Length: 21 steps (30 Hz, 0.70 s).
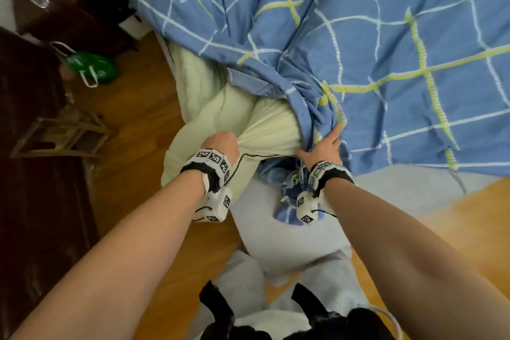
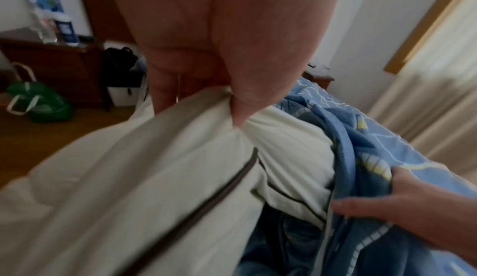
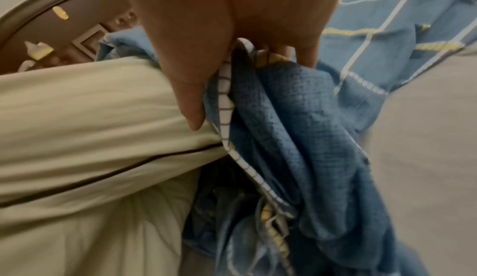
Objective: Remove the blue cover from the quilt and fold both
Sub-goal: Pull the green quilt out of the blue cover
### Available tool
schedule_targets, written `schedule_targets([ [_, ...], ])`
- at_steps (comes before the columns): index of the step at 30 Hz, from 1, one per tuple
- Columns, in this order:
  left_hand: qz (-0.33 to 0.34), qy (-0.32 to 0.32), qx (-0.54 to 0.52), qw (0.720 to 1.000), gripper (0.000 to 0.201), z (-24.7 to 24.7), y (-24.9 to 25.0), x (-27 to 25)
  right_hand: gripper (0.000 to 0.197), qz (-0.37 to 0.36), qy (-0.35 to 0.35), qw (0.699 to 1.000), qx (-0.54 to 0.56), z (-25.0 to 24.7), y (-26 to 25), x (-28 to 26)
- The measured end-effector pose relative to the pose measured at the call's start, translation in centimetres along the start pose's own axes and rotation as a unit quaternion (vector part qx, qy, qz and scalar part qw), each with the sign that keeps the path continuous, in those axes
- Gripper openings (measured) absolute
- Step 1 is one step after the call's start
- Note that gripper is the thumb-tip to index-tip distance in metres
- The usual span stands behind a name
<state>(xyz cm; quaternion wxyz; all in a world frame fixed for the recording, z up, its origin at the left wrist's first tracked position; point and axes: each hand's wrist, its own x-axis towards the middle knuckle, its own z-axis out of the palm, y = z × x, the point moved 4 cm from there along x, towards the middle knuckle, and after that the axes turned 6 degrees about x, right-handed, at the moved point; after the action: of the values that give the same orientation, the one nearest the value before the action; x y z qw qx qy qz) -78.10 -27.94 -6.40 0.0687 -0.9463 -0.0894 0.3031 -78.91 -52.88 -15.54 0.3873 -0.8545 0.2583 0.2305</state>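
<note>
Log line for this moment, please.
left hand grips quilt | right hand grips blue cover at its opening | quilt partly out | folding not started

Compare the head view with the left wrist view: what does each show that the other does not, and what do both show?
Only the head view shows both forearms with the marker bands, the wooden floor around the bed, and the wide spread of the blue cover.

Only the left wrist view shows the curtain and the wall behind the bed.

Both show the left hand gripping the pale quilt, the right hand holding the cover's bunched edge, and the green bag on the floor.
</note>
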Motion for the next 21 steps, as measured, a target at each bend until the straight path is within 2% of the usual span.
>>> schedule_targets([
  [4,-0.006,0.014,0.04,0.999,0.025,-0.2,-4.6,-1.3,0.113,0.048,-0.021,0.998,0.027,1.4,-3.2,0.1],
  [8,-0.067,0.011,0.063,0.996,0.023,-1.2,-9.9,-4.4,0.057,0.045,-0.05,0.998,0.012,1.6,-6.5,-0.2],
  [10,-0.114,0.005,0.059,0.992,0.021,-1.4,-12.2,-6.4,0.047,0.043,-0.043,0.998,0.005,1.3,-7.7,-0.1],
  [13,-0.153,-0.011,0.034,0.988,0.029,-0.4,-13.7,-8.9,0.056,0.076,0.008,0.997,0.031,-0.7,-8.5,0.3],
  [16,-0.151,-0.018,-0.011,0.988,0.029,0.4,-11.9,-9.7,0.053,0.077,-0.009,0.989,0.123,-2.3,-7.5,0.3],
  [18,-0.114,-0.028,-0.065,0.991,0.033,0.7,-9.8,-9.1,0.067,0.09,-0.023,0.987,0.129,-2.4,-6.3,-0.5],
  [21,-0.028,-0.04,-0.119,0.992,0.038,0.9,-7.1,-7.8,0.084,0.085,0.003,0.995,0.057,-2.7,-5.3,-2.1],
])
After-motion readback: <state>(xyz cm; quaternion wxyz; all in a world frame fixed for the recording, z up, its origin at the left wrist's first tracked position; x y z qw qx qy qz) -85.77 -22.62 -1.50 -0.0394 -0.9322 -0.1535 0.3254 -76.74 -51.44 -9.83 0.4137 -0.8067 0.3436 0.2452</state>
